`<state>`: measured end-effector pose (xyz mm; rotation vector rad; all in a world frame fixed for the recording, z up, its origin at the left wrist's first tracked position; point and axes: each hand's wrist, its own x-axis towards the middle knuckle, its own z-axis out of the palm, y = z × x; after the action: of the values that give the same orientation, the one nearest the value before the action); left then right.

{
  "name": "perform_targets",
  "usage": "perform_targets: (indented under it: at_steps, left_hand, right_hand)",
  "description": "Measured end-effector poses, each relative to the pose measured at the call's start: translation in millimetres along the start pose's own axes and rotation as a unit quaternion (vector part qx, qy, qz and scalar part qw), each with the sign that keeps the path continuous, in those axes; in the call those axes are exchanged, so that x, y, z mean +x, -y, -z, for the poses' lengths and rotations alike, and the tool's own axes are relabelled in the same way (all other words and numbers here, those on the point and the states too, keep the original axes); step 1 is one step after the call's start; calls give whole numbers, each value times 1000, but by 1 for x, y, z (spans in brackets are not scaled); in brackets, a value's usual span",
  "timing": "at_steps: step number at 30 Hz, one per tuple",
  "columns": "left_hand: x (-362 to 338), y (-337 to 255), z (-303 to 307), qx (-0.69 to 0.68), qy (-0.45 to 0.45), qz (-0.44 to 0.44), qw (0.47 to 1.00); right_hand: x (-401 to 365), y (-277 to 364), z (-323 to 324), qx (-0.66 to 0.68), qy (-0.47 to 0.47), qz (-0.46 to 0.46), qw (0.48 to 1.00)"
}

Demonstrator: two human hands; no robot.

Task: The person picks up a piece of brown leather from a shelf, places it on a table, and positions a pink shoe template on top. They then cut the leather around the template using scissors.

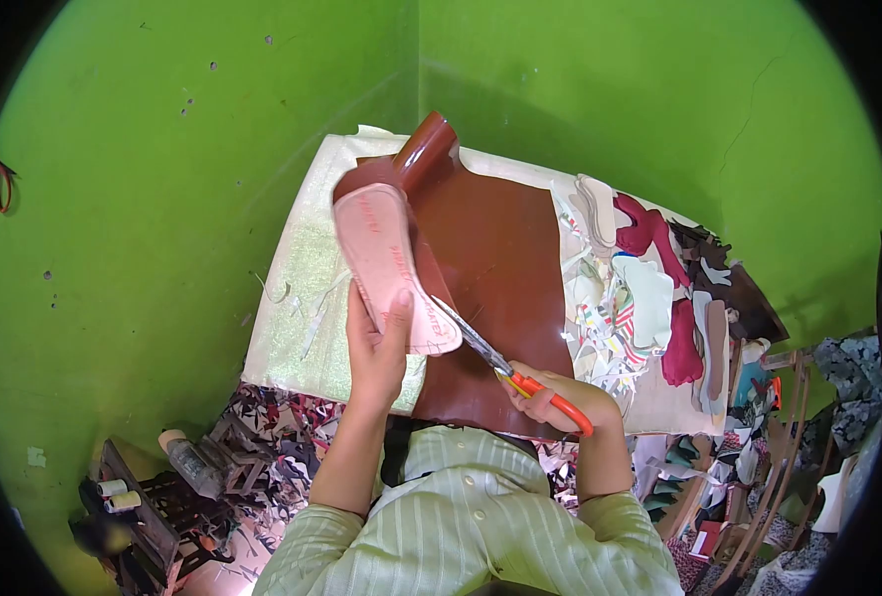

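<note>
Pink insole pattern (393,260) is clamped by the left hand (376,348) against a brown leather sheet (505,248). The right hand (563,399) is clenched on orange-handled scissors (500,364), blades at the pattern's lower end, over the bench's (297,308) near edge. Scraps (615,308) crowd its right edge.

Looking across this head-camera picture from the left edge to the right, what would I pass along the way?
thread spools → plastic bottle → pale glittery sheet → left hand holding the pink insole → right hand gripping the scissors → heap of cut pieces.
</note>
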<state>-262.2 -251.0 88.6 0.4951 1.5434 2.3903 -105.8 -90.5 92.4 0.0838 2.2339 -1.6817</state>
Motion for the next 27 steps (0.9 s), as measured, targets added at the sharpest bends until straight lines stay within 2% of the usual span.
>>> perform_targets:
  at_steps: [6, 12, 14, 15, 17, 21, 22, 23, 24, 26, 27]
  left_hand:
    - [-2, 1, -2, 0, 24, 15, 1000]
    - [-3, 0, -1, -15, 11, 13, 1000]
    - [-2, 0, 0, -34, 8, 16, 999]
    - [-2, 0, 1, -39, 9, 19, 999]
    - [-2, 0, 1, -44, 9, 22, 999]
    - [-1, -1, -1, -90, -6, 38, 995]
    - [-1, -1, -1, -107, -5, 41, 993]
    - [-1, -1, -2, -107, -5, 41, 993]
    - [-1, -1, -3, -124, -8, 47, 991]
    - [-1, -1, -3, -142, -12, 53, 988]
    - [-1, 0, -1, -141, -7, 62, 988]
  right_hand:
    - [1, 0, 3, 9, 7, 11, 1000]
    - [2, 13, -2, 17, -14, -49, 999]
    - [5, 5, -4, -62, -34, 27, 997]
    - [6, 3, -6, -62, -33, 28, 997]
    - [8, 0, -10, -77, -64, 92, 991]
    - [10, 3, -13, -60, -61, 80, 993]
    - [11, 8, -12, 70, -32, -10, 997]
    - [11, 13, -12, 198, -1, -99, 975]
    - [11, 16, -14, 197, 0, -99, 975]
    - [12, 20, -17, 34, -37, -25, 998]
    - [12, 19, -16, 34, -37, -25, 998]
